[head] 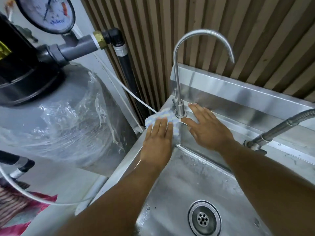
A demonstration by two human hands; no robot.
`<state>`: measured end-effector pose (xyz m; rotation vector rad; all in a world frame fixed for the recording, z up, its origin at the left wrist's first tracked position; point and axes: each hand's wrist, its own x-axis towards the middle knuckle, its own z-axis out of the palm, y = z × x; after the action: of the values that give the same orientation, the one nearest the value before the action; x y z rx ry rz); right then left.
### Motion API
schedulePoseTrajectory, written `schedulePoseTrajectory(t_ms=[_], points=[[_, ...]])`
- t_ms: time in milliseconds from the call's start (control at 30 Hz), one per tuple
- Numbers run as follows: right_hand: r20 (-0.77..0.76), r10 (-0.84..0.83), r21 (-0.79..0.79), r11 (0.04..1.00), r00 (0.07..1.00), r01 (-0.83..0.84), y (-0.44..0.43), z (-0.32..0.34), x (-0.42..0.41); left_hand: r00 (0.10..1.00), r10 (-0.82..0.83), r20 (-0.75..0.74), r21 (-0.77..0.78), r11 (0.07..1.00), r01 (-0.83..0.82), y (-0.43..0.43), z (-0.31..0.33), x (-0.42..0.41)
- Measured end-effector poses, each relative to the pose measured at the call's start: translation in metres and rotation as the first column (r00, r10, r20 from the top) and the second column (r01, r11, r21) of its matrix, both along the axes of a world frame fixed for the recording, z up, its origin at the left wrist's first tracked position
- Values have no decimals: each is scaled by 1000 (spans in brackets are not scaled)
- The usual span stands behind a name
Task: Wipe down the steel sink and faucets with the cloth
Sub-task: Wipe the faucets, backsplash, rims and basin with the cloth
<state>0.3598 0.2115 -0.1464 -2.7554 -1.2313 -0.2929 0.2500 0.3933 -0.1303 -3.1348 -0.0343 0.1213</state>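
Note:
A pale blue-and-white cloth (167, 116) lies on the back left corner of the steel sink (187, 176), wrapped partly round the base of a thin gooseneck faucet (177, 68). My left hand (157, 140) presses flat on the cloth with straight fingers. To the right of the faucet base, my right hand (207, 127) rests flat on the sink's back ledge, thumb close to the base. A second faucet with a flexible steel hose (279, 126) stands at the right. The basin is wet, with a round drain (204, 218) at the bottom.
A grey tank wrapped in clear plastic (64, 120) stands left of the sink, with a black head, pipes and a pressure gauge (47, 14) above. White tubing (133, 96) runs to the sink corner. A slatted wooden wall (221, 23) rises behind the steel backsplash (238, 92).

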Motion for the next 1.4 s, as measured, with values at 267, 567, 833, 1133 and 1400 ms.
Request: schedulePoseTrajectory(t_ms=[267, 567, 833, 1133, 1400], points=[[-5, -8, -8, 1000, 1000, 8, -1, 3, 0, 996, 41, 75, -134, 991, -31, 23, -14, -80], [14, 20, 3, 1000, 1000, -20, -3, 0, 5, 997, 10, 73, -101, 995, -3, -1, -2, 49], [22, 31, -27, 999, 999, -30, -3, 0, 4, 984, 82, 161, -148, 987, -58, 15, -12, -46], [-4, 21, -13, 1000, 1000, -21, -2, 1, 3, 960, 160, 229, -130, 983, -133, 10, -12, -35], [11, 35, 19, 999, 999, -36, -2, -1, 3, 990, -28, 136, -379, 922, 79, 18, 27, 88]])
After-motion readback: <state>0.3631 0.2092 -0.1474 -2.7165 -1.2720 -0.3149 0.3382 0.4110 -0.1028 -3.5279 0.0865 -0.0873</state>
